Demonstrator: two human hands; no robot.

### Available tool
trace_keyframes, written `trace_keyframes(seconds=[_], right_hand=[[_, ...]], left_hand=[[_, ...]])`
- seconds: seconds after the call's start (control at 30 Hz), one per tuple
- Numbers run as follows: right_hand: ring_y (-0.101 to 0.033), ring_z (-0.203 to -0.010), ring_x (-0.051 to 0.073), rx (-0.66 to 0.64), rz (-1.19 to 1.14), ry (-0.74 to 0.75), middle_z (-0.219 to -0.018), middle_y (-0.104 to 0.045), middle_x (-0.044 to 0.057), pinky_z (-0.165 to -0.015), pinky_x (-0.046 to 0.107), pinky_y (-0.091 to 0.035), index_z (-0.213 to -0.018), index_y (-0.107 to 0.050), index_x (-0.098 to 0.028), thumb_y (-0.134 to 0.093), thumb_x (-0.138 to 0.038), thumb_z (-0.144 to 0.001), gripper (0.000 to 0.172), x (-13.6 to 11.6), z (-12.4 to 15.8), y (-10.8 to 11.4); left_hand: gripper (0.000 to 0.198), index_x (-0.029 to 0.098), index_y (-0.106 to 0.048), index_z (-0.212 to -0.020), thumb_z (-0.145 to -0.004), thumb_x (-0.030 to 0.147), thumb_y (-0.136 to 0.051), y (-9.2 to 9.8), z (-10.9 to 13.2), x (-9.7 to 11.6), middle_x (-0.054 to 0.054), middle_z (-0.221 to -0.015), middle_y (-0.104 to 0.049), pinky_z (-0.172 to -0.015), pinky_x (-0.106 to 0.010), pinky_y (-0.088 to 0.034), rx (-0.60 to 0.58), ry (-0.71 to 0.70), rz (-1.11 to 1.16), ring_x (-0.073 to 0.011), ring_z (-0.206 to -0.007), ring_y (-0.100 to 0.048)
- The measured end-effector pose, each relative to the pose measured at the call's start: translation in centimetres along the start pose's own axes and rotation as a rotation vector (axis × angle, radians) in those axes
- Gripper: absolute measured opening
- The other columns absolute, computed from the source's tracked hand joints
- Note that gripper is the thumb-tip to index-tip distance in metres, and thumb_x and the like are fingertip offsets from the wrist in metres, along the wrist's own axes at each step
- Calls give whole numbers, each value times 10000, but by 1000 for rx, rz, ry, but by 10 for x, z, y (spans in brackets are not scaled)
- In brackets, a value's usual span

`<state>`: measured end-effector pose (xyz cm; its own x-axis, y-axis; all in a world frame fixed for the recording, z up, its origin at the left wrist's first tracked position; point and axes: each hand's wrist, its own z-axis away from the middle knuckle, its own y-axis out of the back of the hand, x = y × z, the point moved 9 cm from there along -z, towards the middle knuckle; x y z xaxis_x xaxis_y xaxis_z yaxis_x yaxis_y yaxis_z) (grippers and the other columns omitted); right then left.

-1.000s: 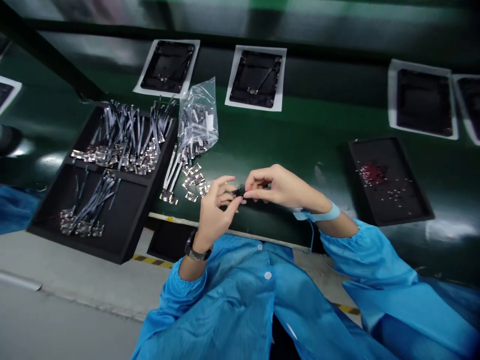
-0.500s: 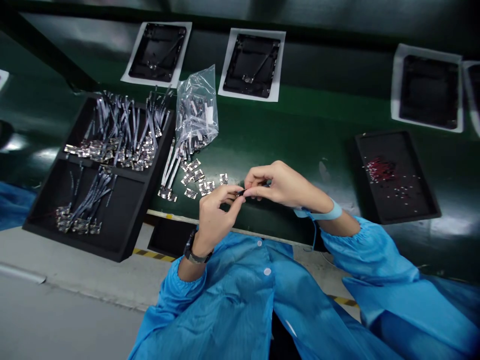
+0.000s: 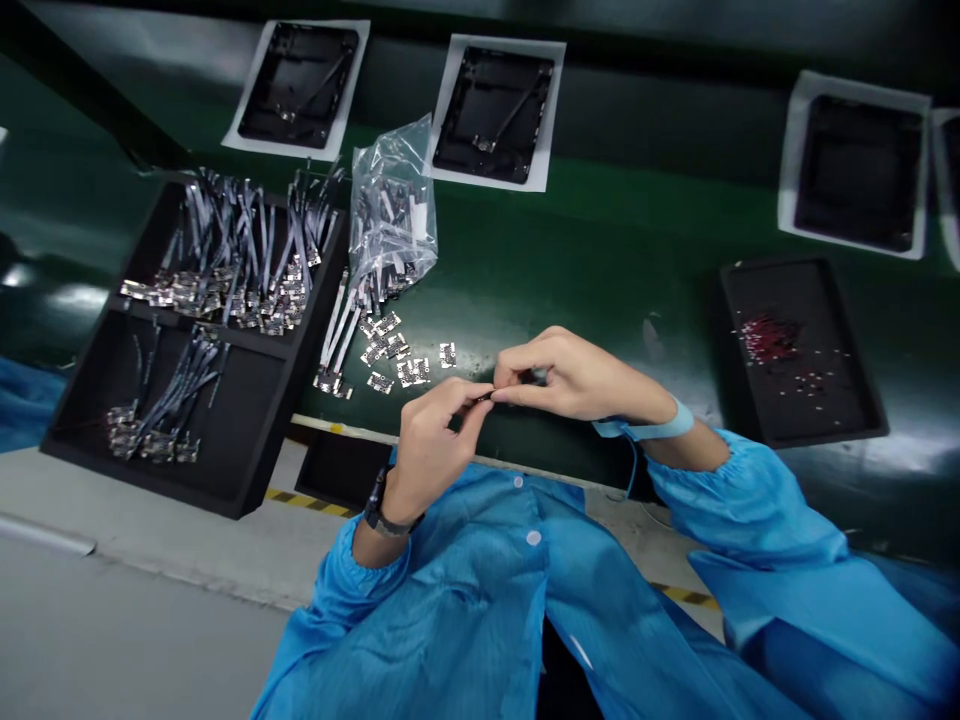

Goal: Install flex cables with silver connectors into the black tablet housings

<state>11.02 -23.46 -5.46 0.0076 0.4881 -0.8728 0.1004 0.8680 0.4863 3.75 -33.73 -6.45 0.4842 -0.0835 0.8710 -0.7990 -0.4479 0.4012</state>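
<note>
The counter [image 3: 600, 250] is dark green and shiny, and it has a pale strip along the edge near the person. Below this edge is a grey floor [image 3: 112, 610] with a yellow and black tape line [image 3: 304, 502]. The person wears a blue coat [image 3: 465, 600].

The small dark piece [image 3: 486, 396] is above the counter, between the two hands. It is thin and too small for me to tell exactly what it is. The left hand [image 3: 431, 445], with a wristwatch [image 3: 379, 510], is closed in a pinch on one side of it. The right hand [image 3: 577, 378], with a light blue wrist strap [image 3: 660, 425], pinches from the other side, so the fingertips of both hands are almost meeting.

At far left is a black tray [image 3: 240, 400] with two compartments. Flat ribbon cables with metal ends [image 3: 240, 260] lie in the upper one, and more of them [image 3: 165, 400] lie in the lower one. To the right are a clear plastic bag [image 3: 394, 200] full of similar cables and small metal pieces [image 3: 390, 360] loose on the counter. Along the far side, black housings [image 3: 296, 85] lie on white paper sheets [image 3: 495, 40]. At right, a black tray [image 3: 795, 400] holds tiny red parts [image 3: 766, 338].
</note>
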Motion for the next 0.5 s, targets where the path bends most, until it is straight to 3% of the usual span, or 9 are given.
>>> trace_keyframes(seconds=[0.13,0.23,0.3,0.37,0.43,0.5], right_hand=[[-446,-519,77,-25,32,-26,-615,-573,-43,-562,234,-313,-799,-637,-170,-599,-294,-993,233,8,2,-13],[-643,-754,165,4,139,-39,-866,-719,39,-697,273,-440,-972,-679,-180,-638,-387,-976,212,9,-1,-16],[-649,-1113,275,140,238,-10,-1170,-715,117,-914,375,-480,-1153,-665,-187,-698,-439,-929,338,3,-4,-2],[-569,-1275,314,343,297,7,-1290,-668,136,-1033,447,-442,-1221,-646,-198,-697,-421,-926,373,-2,-5,22],[-614,-1171,289,461,312,-18,-1176,-706,112,-985,431,-464,-1126,-677,-207,-634,-359,-963,227,4,-9,39],[-647,-990,254,426,319,-58,-1016,-727,88,-877,387,-483,-1006,-698,-198,-598,-320,-972,161,21,-21,39]], left_hand=[[174,194,-736,-1033,-897,96,-690,0,7,0,-22,-916,-762,-755,-245,-603,-24,38,-25,-131,-792,-725],[224,206,-741,-1089,-881,126,-720,14,17,-20,-16,-878,-759,-717,-241,-621,19,205,99,-140,-762,-746],[214,187,-726,-1090,-877,168,-733,41,29,-45,-23,-852,-747,-652,-238,-623,199,343,172,-166,-766,-765],[216,158,-682,-1065,-866,214,-747,78,44,-71,-37,-850,-729,-577,-237,-607,476,433,161,-203,-781,-776],[255,140,-632,-1034,-843,246,-763,109,60,-93,-50,-888,-713,-506,-224,-563,697,487,92,-210,-740,-771],[244,131,-619,-1004,-838,251,-753,126,68,-110,-55,-920,-698,-478,-208,-513,781,534,-28,-163,-630,-731]])
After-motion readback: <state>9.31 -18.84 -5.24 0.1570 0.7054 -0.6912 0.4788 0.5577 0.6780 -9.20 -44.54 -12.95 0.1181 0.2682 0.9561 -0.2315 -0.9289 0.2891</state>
